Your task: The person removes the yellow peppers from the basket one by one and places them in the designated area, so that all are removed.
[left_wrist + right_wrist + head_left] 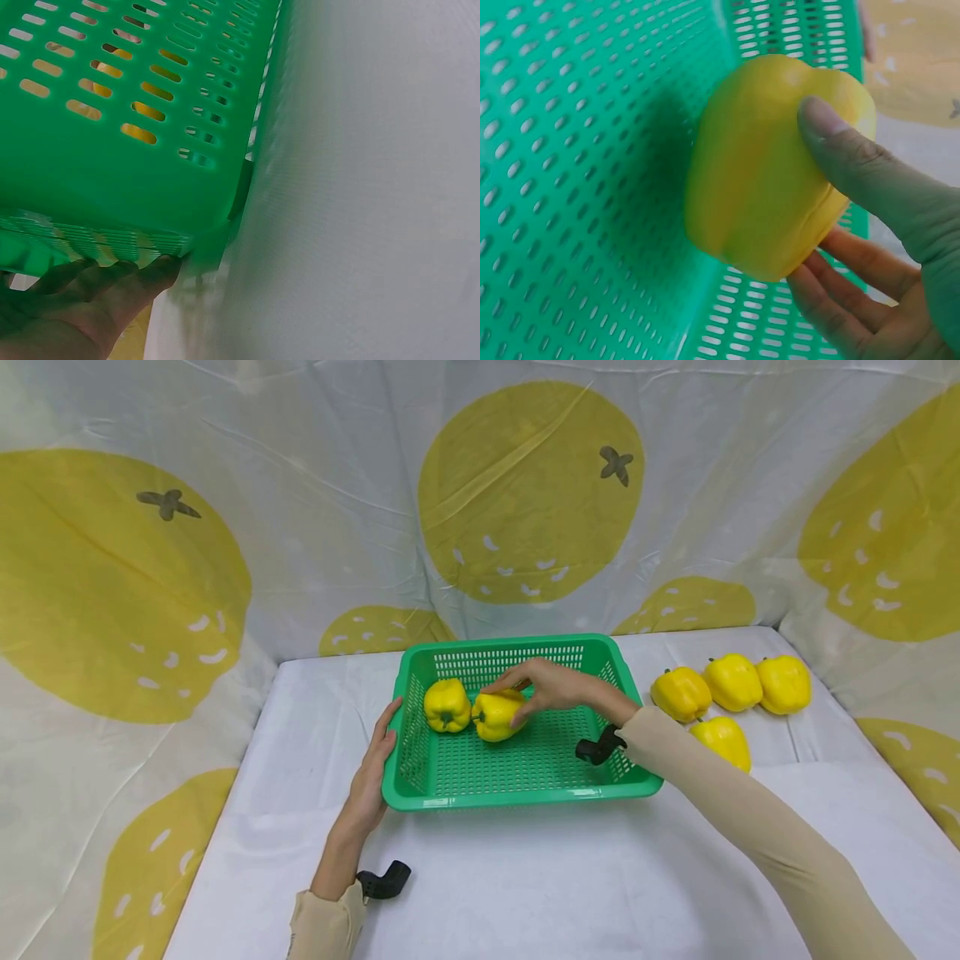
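Note:
A yellow bell pepper (496, 717) is in my right hand (551, 683), inside the green basket (521, 797). In the right wrist view, the thumb lies across one side of that pepper (757, 172) and the other fingers are on its opposite side. Just left of it in the basket sits a second bell pepper (447, 705). My left hand (367, 781) rests against the basket's left side, its fingers extended. The left wrist view shows those fingertips (161, 271) touching the slotted wall of the basket (112, 176).
Several more yellow bell peppers (732, 682) are grouped on the white tablecloth (817, 810) to the right of the basket, near my right forearm. A fabric backdrop (337, 510) with yellow fruit prints rises behind the table and along both sides.

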{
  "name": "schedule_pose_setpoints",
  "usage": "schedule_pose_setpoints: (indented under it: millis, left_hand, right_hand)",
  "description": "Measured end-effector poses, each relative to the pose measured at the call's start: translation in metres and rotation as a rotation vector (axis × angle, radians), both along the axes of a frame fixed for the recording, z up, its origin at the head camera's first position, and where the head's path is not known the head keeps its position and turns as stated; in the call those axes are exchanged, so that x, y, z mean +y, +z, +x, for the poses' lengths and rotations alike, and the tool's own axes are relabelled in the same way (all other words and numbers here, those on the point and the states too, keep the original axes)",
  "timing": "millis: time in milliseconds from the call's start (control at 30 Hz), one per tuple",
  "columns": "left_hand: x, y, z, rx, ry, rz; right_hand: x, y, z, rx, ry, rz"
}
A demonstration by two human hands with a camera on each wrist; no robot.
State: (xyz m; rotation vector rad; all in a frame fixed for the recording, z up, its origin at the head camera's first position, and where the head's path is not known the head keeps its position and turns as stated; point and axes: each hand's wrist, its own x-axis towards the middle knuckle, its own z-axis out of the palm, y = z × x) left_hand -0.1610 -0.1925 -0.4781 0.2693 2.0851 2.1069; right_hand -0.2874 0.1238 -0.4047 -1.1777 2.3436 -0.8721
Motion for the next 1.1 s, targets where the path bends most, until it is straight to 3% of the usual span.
schedule_pose_setpoints:
  millis: [567,833,1100]
  left_hand:
    - [-0.002,0.000,-0.002,-0.005,-0.007,0.013]
    - [-0.002,-0.001,-0.001,-0.008,-0.008,0.013]
    - [-0.001,-0.002,-0.001,-0.004,-0.007,0.016]
  right_hand:
    - [0.034,0.035,0.020,0.142,-0.137,-0.074]
    - [0.053,0.045,0.032,0.152,-0.201,-0.076]
    - [0.078,0.058,0.045,0.177,-0.340,-0.093]
